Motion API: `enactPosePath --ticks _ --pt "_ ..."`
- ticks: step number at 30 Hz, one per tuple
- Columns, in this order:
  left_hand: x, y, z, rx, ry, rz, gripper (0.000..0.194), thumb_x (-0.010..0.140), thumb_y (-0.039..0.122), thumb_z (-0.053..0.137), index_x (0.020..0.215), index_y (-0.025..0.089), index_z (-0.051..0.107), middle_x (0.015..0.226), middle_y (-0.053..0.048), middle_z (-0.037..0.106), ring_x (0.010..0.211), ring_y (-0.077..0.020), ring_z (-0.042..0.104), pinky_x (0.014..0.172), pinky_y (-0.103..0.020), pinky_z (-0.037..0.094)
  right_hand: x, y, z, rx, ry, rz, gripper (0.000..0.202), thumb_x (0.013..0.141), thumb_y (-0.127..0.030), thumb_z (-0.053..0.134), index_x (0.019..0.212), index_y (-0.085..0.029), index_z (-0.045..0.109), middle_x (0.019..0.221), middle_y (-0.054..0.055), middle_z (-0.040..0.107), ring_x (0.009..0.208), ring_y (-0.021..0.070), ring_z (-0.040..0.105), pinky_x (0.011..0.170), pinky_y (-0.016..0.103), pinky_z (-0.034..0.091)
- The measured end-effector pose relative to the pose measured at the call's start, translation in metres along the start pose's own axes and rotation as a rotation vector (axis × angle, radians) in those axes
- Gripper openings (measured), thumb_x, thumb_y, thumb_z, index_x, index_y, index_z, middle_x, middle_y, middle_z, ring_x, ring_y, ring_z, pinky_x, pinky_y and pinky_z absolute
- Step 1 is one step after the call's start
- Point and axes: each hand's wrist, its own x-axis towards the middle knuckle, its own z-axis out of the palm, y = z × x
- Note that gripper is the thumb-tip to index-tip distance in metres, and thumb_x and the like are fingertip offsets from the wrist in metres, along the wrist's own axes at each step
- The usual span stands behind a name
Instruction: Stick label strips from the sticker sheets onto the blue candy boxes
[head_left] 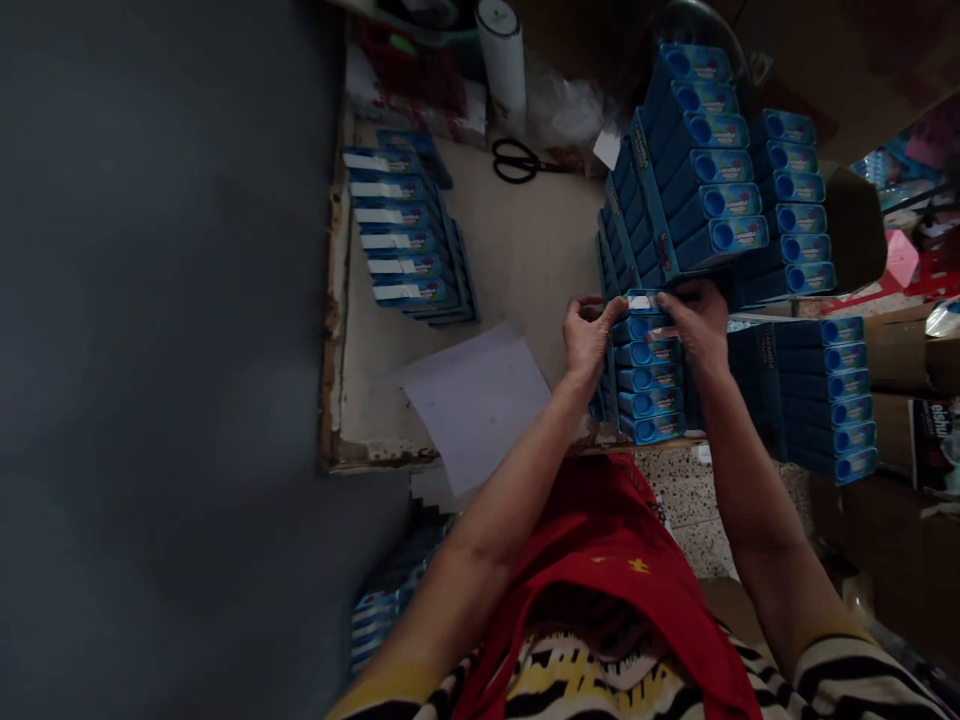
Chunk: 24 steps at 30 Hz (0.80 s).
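A stack of slim blue boxes (651, 380) stands at the table's front right, printed ends towards me. Across the end of its topmost box lies a small white label (641, 302). My left hand (589, 335) grips that box from the left, thumb at the label's edge. From the right, my right hand (697, 325) closes on the same box, its thumb at the label's other edge. Some fingers are hidden behind the boxes. Just beyond my hands rises a taller pile of blue boxes (716, 160).
Blue boxes with white labels (401, 240) are stacked at the table's left. Black scissors (525, 162) and a white roll (501, 60) lie farther back. A white sheet (480, 400) overhangs the front edge. More blue boxes (832, 400) stand at right.
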Motion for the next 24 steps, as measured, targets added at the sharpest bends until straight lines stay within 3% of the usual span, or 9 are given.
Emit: enactPosePath --ticks 4,6,9,11,16,20,22,24 --pt "-0.027 0.019 -0.022 0.076 0.089 0.201 0.044 0.084 0.058 0.086 0.099 0.022 0.067 0.084 0.001 0.065 0.080 -0.0148 0.063 0.072 -0.025 0.047 -0.009 -0.015 -0.007 0.075 0.012 -0.014 0.043 0.081 -0.058 0.084 0.097 -0.023 0.064 0.083 0.000 0.064 0.082 0.0199 0.065 0.073 0.035 0.058" --pt "-0.049 0.033 -0.032 0.094 -0.029 0.281 0.044 0.088 0.064 0.079 0.099 0.022 0.072 0.084 -0.001 0.069 0.076 -0.0153 0.064 0.070 -0.027 0.049 -0.013 -0.026 -0.010 0.068 0.021 -0.038 0.045 0.081 -0.060 0.084 0.097 -0.023 0.065 0.084 0.001 0.065 0.081 0.0190 0.064 0.073 0.034 0.058" --pt "-0.076 0.050 -0.037 0.065 -0.289 0.242 0.052 0.081 0.068 0.084 0.104 0.022 0.078 0.082 -0.002 0.073 0.061 -0.0143 0.061 0.060 -0.029 0.049 -0.019 -0.041 -0.010 0.046 0.027 -0.051 0.044 0.082 -0.061 0.084 0.095 -0.024 0.064 0.078 -0.001 0.061 0.074 0.0173 0.061 0.068 0.032 0.056" --pt "-0.085 0.055 -0.034 0.027 -0.334 0.205 0.051 0.075 0.067 0.089 0.096 0.021 0.079 0.080 -0.003 0.074 0.057 -0.0141 0.060 0.056 -0.029 0.049 -0.022 -0.048 -0.008 0.038 0.020 -0.036 0.044 0.083 -0.062 0.084 0.093 -0.025 0.064 0.071 -0.003 0.057 0.067 0.0162 0.059 0.063 0.031 0.054" --pt "-0.081 0.061 -0.037 0.023 -0.271 0.269 0.040 0.083 0.059 0.084 0.075 0.022 0.073 0.065 0.000 0.066 0.055 -0.0139 0.060 0.054 -0.028 0.047 -0.025 -0.053 -0.012 0.107 -0.091 0.050 0.050 0.084 -0.071 0.079 0.097 -0.025 0.062 0.062 -0.005 0.056 0.060 0.0153 0.059 0.057 0.029 0.049" --pt "-0.067 0.069 -0.051 0.159 -0.290 0.333 0.039 0.084 0.054 0.085 0.068 0.021 0.071 0.062 0.000 0.063 0.057 -0.0134 0.055 0.054 -0.028 0.043 -0.030 -0.050 -0.025 0.218 -0.245 0.083 0.069 0.062 -0.064 0.096 0.108 -0.024 0.061 0.073 -0.004 0.068 0.069 0.0171 0.068 0.066 0.031 0.055" --pt "-0.058 0.071 -0.056 0.209 -0.295 0.313 0.039 0.084 0.053 0.084 0.066 0.021 0.071 0.059 0.000 0.060 0.057 -0.0140 0.053 0.054 -0.028 0.041 -0.033 -0.048 -0.028 0.232 -0.241 0.092 0.070 0.057 -0.057 0.098 0.106 -0.023 0.062 0.076 -0.003 0.071 0.070 0.0175 0.070 0.069 0.032 0.057" --pt "-0.049 0.071 -0.057 0.245 -0.302 0.288 0.037 0.084 0.050 0.084 0.065 0.021 0.071 0.058 0.000 0.059 0.057 -0.0141 0.052 0.053 -0.028 0.039 -0.037 -0.047 -0.026 0.223 -0.177 0.092 0.063 0.059 -0.052 0.096 0.102 -0.022 0.062 0.075 -0.003 0.070 0.069 0.0173 0.070 0.070 0.033 0.057"
